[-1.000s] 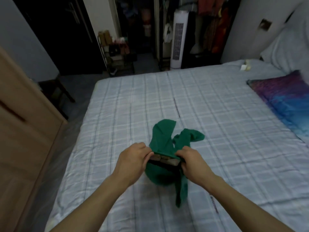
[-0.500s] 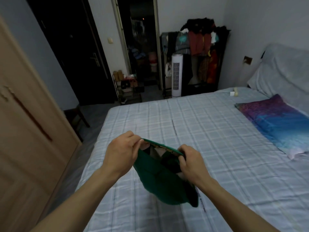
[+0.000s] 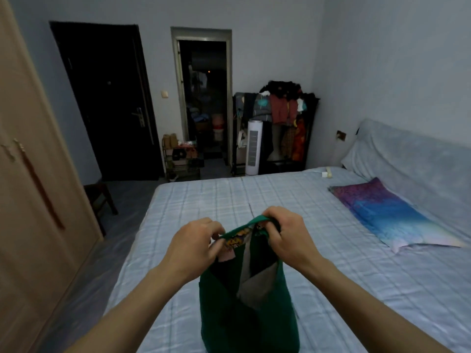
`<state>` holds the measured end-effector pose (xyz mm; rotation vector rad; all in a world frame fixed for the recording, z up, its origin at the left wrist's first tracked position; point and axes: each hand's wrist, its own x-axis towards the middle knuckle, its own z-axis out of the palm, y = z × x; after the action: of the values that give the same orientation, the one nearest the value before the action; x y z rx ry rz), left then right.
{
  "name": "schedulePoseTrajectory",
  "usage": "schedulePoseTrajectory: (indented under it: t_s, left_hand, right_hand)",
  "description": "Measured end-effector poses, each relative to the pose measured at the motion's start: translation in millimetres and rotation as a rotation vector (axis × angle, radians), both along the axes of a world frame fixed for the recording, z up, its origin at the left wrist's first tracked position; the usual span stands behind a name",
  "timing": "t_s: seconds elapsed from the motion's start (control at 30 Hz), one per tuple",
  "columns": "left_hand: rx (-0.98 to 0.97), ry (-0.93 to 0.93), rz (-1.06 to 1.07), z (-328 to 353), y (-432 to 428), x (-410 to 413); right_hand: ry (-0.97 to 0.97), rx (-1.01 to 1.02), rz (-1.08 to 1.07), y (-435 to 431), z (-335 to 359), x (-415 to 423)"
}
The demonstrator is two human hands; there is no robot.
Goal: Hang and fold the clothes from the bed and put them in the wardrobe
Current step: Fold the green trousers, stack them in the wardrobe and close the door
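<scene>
- The green garment (image 3: pixel 244 314) is up off the bed (image 3: pixel 204 200) and dangles straight down from its top edge, so its long axis is vertical. The patterned band at the top runs left to right between the hands, and the right end sits a bit higher.
- The left hand (image 3: pixel 196 245) pinches the left end of that band with curled fingers. The right hand (image 3: pixel 285 238) does the same at the right end, with fabric bunched in its grip. The hands are close together, not spread.
- The cloth hangs right below both hands, and neither hand looks nearer to it. The opening gapes toward the camera and shows a grey lining. I can't tell for sure what kind of garment it is — shorts or a skirt, maybe.
- The wardrobe (image 3: pixel 30 200) is the tall wooden front on the left, so it's on the left hand's side. My guess is the fold needs the flat mattress just under the hanging cloth first, then a turn left.
- A dark stool (image 3: pixel 99 197) sits on the floor between the bed's edge and the wardrobe, which could be a shin hazard on that turn.
- Over on the right a purple-blue pillow (image 3: pixel 382 215) lies well apart from the hands. Beyond the far side of the bed are a white tower fan (image 3: pixel 253 146) and a loaded clothes rack (image 3: pixel 285 118) — neither is in the way.
</scene>
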<state>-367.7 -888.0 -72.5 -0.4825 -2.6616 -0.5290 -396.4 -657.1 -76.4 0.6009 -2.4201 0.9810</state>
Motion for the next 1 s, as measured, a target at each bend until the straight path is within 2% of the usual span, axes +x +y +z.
schedulePoseTrajectory:
  t_s: [0.13,0.43,0.53,0.63,0.83,1.0]
  left_hand:
    - [0.037,-0.004,-0.086,-2,24,34]
    - [0.084,0.125,-0.020,18,44,59]
    - [0.042,0.156,0.006,33,55,61]
    - [0.007,0.157,0.047,49,74,59]
    - [-0.040,0.162,0.125,71,108,52]
    - [0.004,0.204,0.190,88,110,51]
  right_hand:
    - [0.011,0.063,-0.044,-7,2,40]
    - [0.060,0.079,-0.042,-2,7,73]
    - [0.070,0.099,-0.029,6,0,74]
    - [0.075,0.028,0.009,14,-6,79]
    - [-0.028,-0.083,0.029,34,-25,92]
    - [-0.081,-0.028,-0.084,42,-56,86]
